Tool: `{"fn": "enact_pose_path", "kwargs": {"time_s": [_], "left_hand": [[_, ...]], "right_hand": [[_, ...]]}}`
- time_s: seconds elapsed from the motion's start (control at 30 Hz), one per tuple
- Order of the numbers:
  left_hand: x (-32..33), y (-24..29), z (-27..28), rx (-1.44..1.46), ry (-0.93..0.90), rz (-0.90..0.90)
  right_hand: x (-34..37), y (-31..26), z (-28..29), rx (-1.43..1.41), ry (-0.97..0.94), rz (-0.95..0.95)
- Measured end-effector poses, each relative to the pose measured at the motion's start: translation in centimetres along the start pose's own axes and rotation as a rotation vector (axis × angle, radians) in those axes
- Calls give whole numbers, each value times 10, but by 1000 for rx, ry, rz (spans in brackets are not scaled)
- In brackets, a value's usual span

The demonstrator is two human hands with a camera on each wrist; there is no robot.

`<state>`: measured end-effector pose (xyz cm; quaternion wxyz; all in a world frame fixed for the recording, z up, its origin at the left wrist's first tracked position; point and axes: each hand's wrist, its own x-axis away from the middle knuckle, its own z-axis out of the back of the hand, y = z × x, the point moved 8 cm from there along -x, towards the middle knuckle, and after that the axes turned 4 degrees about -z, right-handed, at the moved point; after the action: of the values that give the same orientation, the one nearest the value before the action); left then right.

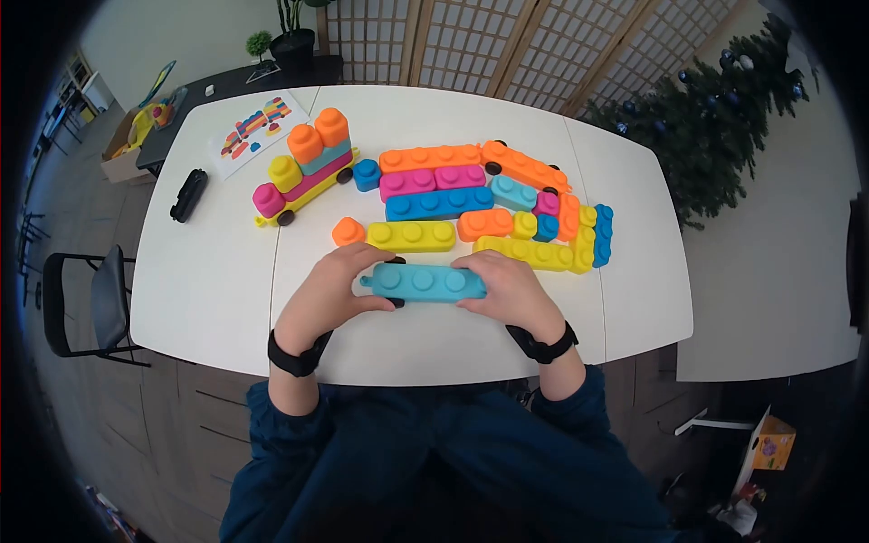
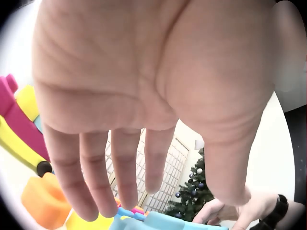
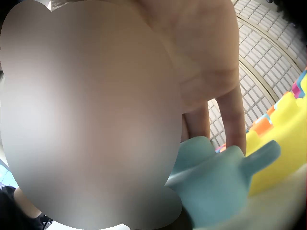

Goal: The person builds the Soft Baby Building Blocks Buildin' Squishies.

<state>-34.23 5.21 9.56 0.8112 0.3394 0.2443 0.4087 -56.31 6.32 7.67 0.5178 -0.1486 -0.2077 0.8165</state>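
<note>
A teal wheeled toy block (image 1: 423, 282), with a row of studs, black wheels and a hook at its left end, lies on the white table (image 1: 362, 348) in front of the person. My right hand (image 1: 511, 288) grips its right end, thumb on the near side and fingers on the far side. Around the left end is my left hand (image 1: 333, 288), fingers and thumb spread to either side by the wheels. The left wrist view shows those fingers (image 2: 125, 167) fairly straight, with the teal block past their tips. Just beyond lie a yellow block (image 1: 411, 237) and an orange block (image 1: 348, 232).
Several coloured blocks, including a blue one (image 1: 439, 204) and an orange wheeled one (image 1: 525, 166), lie grouped behind the hands. A built toy wagon (image 1: 312, 181) stands at left, near a picture sheet (image 1: 258, 133) and a black object (image 1: 189, 195).
</note>
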Motion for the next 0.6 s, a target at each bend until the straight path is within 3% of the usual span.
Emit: {"fn": "enact_pose_path", "kwargs": {"time_s": [0.4, 0.53, 0.6], "left_hand": [[-6, -1, -32, -152, 39, 8], [-6, -2, -32, -138, 52, 14], [-6, -3, -31, -140, 55, 12]], "right_hand": [[7, 9, -11, -90, 107, 75], [3, 9, 0, -113, 46, 79], [-5, 7, 26, -224, 145, 97]]}}
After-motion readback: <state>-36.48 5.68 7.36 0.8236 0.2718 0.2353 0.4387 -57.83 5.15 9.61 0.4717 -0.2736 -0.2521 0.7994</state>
